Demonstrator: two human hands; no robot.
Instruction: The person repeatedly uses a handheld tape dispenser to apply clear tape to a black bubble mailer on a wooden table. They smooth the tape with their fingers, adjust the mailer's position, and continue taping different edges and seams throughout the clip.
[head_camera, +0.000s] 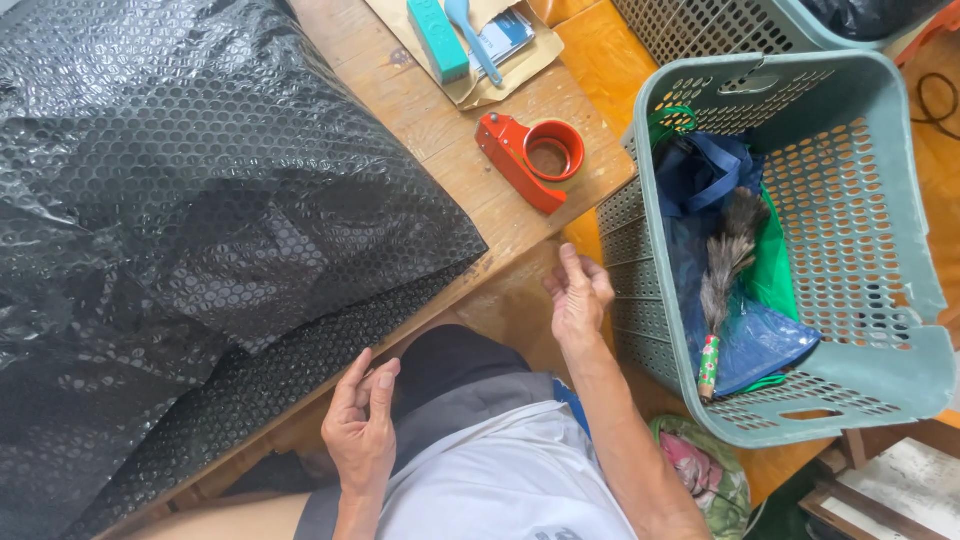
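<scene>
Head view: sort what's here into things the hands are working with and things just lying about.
In hand or nearest the hands:
- left hand, empty, beside the black bubble wrap
- right hand, empty, beside the green basket

Lying about:
- red tape dispenser
- feather duster and blue bag in the basket
- teal box on a brown envelope

There were two bare hands in view, the left hand (362, 425) and the right hand (578, 292), both empty. One large sheet of black bubble wrap (190, 210) covered most of the one wooden counter (450, 130). On that counter lay one red tape dispenser (530, 155), one teal rectangular box (437, 38) and one light blue plastic spoon (470, 35). Two green perforated plastic baskets stood beside it, the nearer basket (900, 300) and the farther basket (700, 25). Inside the nearer lay one feather duster (722, 275).
</scene>
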